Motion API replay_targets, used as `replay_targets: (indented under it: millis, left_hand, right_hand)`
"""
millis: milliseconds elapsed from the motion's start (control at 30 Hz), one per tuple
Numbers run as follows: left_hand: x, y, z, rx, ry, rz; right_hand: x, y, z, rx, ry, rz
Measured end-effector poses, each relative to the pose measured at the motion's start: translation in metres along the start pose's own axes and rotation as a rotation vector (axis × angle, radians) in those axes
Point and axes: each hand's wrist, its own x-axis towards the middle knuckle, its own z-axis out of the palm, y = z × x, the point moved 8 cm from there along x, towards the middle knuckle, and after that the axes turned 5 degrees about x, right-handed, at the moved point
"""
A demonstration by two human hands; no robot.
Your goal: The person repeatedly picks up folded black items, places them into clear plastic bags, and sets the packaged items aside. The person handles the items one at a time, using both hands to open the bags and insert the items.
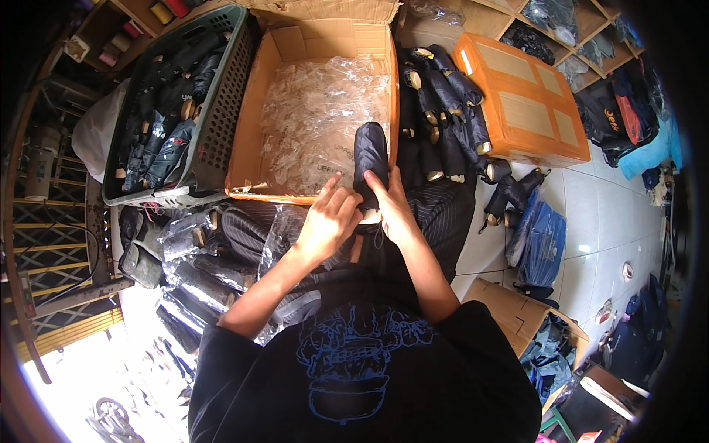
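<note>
Tiled floor [609, 210]; carton [249, 125], crate [216, 111] before you.
Right hand [391, 207] clamps black umbrella [370, 151]; left hand [329, 223] at its base, grip unclear.

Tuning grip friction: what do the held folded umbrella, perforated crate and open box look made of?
Folded umbrella: probably synthetic fabric, dark, softly wrinkled.
Perforated crate: likely moulded plastic, dark grey-green, regular holes.
Open box: cardboard, mostly matte brown, creased flaps.
</note>
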Motion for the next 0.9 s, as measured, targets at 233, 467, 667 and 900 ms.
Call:
replay_targets:
  millis: [233,467,667,900]
  left_hand:
    - [0.001,0.003,-0.005,0.066,-0.006,0.012]
    - [-0.013,0.003,-0.007,0.031,0.053,0.143]
    - [-0.005,0.006,-0.007,0.086,0.012,0.099]
    - [-0.011,0.012,-0.011,0.116,0.093,0.19]
  right_hand:
    - [0.001,0.018,-0.002,0.05,0.018,-0.077]
    - [-0.007,0.008,0.001,0.29,0.05,0.135]
    - [-0.009,0.006,0.011,0.303,-0.077,0.212]
    - [-0.005,0.009,0.0,0.193,0.058,0.135]
